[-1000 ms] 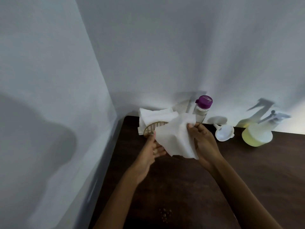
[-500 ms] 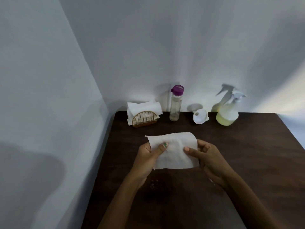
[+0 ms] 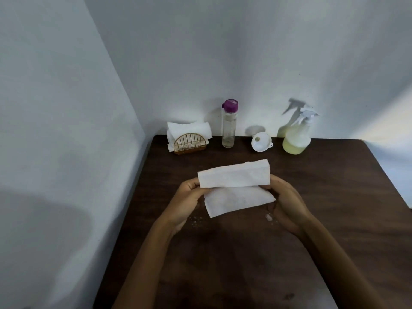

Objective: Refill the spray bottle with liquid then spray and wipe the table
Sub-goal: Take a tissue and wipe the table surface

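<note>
A white paper napkin (image 3: 236,188) is folded over between both hands above the middle of the dark wooden table (image 3: 334,197). My left hand (image 3: 185,201) grips its left end and my right hand (image 3: 285,201) grips its right end. The spray bottle (image 3: 297,134), holding yellowish liquid and topped by a white trigger head, stands at the back right by the wall. A clear bottle with a purple cap (image 3: 229,123) stands at the back centre. Between these two lies a white funnel (image 3: 261,142). Small droplets (image 3: 196,219) speckle the tabletop under my hands.
A gold wire napkin holder (image 3: 189,144) with white napkins stands at the back left corner. White walls close off the table's far and left sides. The table's right edge runs diagonally at the far right.
The napkin came out of the holder and toward me over the table's middle. It has since been folded over, its top half doubled forward. The view has pulled back from the wall.
</note>
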`<action>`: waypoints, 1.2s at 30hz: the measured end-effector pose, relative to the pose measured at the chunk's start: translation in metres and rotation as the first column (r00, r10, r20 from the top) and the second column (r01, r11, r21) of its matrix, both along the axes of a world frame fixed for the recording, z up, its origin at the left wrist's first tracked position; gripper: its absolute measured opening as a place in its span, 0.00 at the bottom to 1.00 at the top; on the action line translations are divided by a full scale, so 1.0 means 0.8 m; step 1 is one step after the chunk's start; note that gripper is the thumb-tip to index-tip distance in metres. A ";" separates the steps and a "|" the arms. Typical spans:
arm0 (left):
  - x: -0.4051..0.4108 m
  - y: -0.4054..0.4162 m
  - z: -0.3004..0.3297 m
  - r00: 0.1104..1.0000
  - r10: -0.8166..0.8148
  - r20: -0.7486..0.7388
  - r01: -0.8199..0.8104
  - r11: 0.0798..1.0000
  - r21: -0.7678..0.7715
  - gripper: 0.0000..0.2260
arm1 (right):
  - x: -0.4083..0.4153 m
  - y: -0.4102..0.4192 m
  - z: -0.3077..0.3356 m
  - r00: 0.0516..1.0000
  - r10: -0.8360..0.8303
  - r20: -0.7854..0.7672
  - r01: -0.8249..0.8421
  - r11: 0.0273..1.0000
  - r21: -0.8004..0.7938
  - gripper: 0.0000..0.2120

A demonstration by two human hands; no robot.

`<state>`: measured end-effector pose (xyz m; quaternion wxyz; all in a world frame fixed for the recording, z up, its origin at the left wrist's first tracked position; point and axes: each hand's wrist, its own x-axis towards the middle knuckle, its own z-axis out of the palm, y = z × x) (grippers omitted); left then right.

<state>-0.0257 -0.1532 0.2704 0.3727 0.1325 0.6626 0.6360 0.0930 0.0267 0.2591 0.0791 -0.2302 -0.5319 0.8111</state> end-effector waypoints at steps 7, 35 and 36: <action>0.016 -0.005 -0.003 1.000 -0.011 0.010 0.010 1.000 0.008 0.26 | 0.014 0.001 -0.005 0.999 -0.040 0.021 0.040 0.999 0.038 0.19; 0.062 0.027 -0.032 0.985 0.117 -0.124 -0.144 0.963 -0.229 0.21 | 0.030 -0.007 -0.030 0.973 0.173 0.152 -0.168 0.985 -0.044 0.29; 0.064 0.030 -0.034 0.982 0.153 -0.110 -0.175 0.958 -0.228 0.20 | 0.031 -0.014 -0.032 0.968 0.200 0.153 -0.194 0.980 -0.053 0.30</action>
